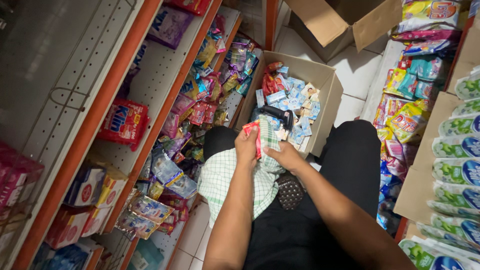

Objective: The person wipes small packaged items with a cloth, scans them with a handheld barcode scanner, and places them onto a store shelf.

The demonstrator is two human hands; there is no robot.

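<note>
Orange-edged shelves (150, 117) of white pegboard fill the left of the view, crowded with soft goods: a red detergent pouch (124, 122), small cartons (90, 187) lower down, and a jumble of shiny sachets (200, 100) spilling along the tiers. None of it touches the person's hands.

Toward the middle, the left hand (246, 148) is closed around a small red sachet (255, 134), held upright with thumb and fingers pinching its lower half, so that only the top and one edge show. Just beside it, the right hand (285, 156) is curled into a green-and-white checked cloth (235, 175) and pressing that cloth against the sachet; the cloth drapes down over the person's lap, which is clad in black. The sachet sits above the lap, right in front of the open cardboard box (327, 90).

By its looks the sachet is light, thin and limp, a film packet that will bend or crease if squeezed in the middle, and its glossy skin is probably a little slippery. The sealed edges seem the best place to take hold, with a light pinch rather than a grip. The cloth is soft and will bunch freely, so it wants a gathered handful.

Inside the box lie many small pale-blue packets (295, 100) and a dark handled tool (277, 114), whose kind I cannot tell. To the right, more bright pouches (407, 120) and a row of green-and-white packs (457, 170) stand well apart from both hands.
</note>
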